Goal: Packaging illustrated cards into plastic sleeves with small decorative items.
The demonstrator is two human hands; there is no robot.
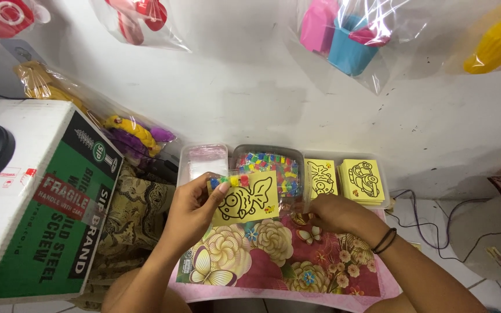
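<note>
Our left hand (195,204) pinches the yellow fish card (246,200), long side level, above the floral cloth (273,255). Our right hand (329,213) (curled, grip unclear) rests just right of it, near the tub of coloured pieces (268,165) and 2 card stacks (346,179).

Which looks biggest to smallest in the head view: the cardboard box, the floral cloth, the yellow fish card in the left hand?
1. Cardboard box, though it sits nearer the camera.
2. Floral cloth.
3. Yellow fish card, clearly smallest, pinched by the left hand.
</note>
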